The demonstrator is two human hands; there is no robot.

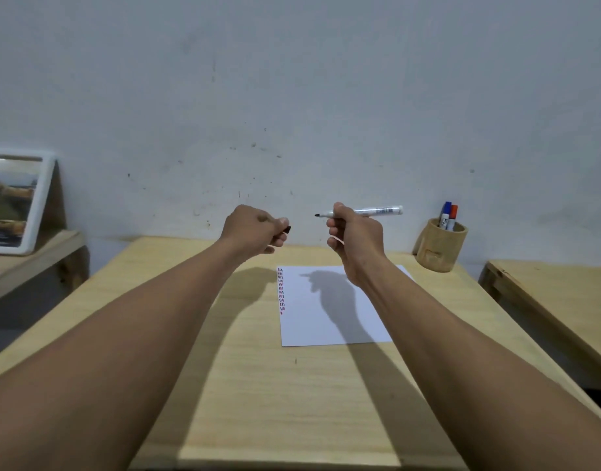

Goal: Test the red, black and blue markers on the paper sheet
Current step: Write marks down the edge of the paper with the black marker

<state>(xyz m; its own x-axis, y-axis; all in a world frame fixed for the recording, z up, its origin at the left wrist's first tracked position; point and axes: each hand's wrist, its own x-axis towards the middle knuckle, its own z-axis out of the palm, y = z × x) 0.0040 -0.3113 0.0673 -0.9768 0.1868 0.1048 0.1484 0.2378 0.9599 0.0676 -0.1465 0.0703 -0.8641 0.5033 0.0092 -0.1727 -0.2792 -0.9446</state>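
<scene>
My right hand [355, 236] grips the uncapped black marker [377, 211], held level above the table with its dark tip pointing left. My left hand [255, 229] is closed on the marker's black cap [287, 229], a short gap away from the tip. Below both hands lies the white paper sheet [329, 311], with a column of short red, black and blue dashes [280, 290] along its left edge. The blue marker [445, 214] and the red marker [452, 217] stand capped in a wooden cup [440, 248] at the table's far right.
The light wooden table [258, 385] reaches to a pale wall. A framed picture [13, 202] leans on a lower wooden shelf at the left. Another wooden table [560, 294] stands to the right across a narrow gap.
</scene>
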